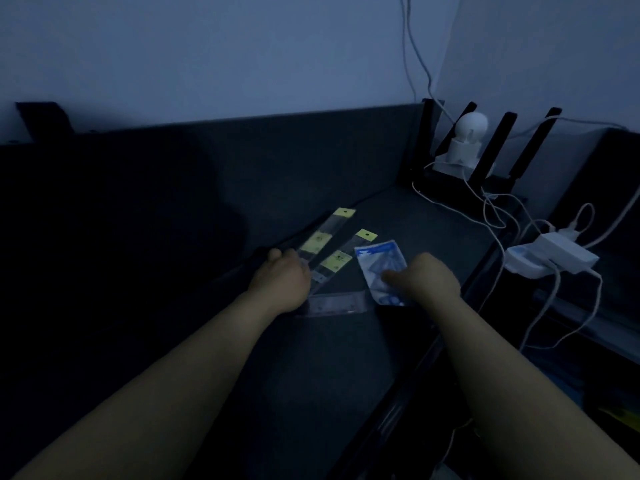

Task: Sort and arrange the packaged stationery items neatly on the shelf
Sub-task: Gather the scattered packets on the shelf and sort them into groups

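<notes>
Both hands lining up packets on the dark shelf (346,358)
The left hand (281,280) rests on the near end of two long clear packets (317,242) with yellow labels, probably steadying them; I cannot tell how its fingers lie. At their 3 o'clock the right hand (427,278) pinches a blue-and-white packet (379,259), thumb on top; a clear ruler packet (337,303) lies crosswise at 6 o'clock
</notes>
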Demonstrator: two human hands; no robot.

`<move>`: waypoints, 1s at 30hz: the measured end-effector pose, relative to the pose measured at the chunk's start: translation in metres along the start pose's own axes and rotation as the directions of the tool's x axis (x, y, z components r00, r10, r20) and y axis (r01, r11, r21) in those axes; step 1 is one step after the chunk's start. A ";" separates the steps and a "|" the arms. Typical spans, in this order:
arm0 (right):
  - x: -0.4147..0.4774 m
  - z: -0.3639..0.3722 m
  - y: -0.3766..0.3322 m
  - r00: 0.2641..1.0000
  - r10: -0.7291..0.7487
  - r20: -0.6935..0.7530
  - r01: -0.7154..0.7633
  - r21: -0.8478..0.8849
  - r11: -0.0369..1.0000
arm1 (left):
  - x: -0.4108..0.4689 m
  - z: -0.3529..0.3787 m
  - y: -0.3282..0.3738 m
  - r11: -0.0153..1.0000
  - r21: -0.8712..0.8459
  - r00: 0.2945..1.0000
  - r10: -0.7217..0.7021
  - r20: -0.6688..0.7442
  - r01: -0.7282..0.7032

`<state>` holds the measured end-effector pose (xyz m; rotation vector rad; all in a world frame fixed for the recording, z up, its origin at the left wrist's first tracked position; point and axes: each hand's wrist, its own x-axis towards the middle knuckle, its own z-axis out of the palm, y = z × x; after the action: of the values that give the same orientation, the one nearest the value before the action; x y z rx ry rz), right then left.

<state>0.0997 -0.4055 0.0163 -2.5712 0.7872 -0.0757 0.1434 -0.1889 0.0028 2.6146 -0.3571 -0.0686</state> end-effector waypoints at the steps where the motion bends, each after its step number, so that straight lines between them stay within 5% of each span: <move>1: -0.002 0.001 0.004 0.999 0.026 -0.026 -0.025 0.048 0.999 | 0.000 0.002 0.003 1.000 -0.007 1.000 -0.009 0.013 0.009; 5: -0.009 0.010 0.015 0.995 0.032 -0.090 -0.016 0.176 0.984 | 0.005 0.008 0.008 0.999 -0.002 0.998 -0.049 0.032 0.049; 18: -0.028 0.024 0.014 0.975 -0.048 -0.215 0.074 0.117 0.990 | 0.012 -0.017 0.006 0.987 0.078 0.971 -0.151 0.183 0.139; 24: -0.031 0.022 0.015 0.981 -0.071 -0.181 0.097 0.137 0.986 | 0.002 -0.042 -0.022 0.950 -0.292 0.985 -0.067 0.157 0.111; 30: -0.037 0.025 0.012 0.986 -0.050 -0.161 0.081 0.191 0.978 | -0.048 -0.048 -0.034 0.999 -0.029 0.934 -0.027 0.356 0.040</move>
<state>0.0669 -0.3844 -0.0085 -2.4228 0.7118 -0.3613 0.1106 -0.1253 0.0281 2.5674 -0.4300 -0.5612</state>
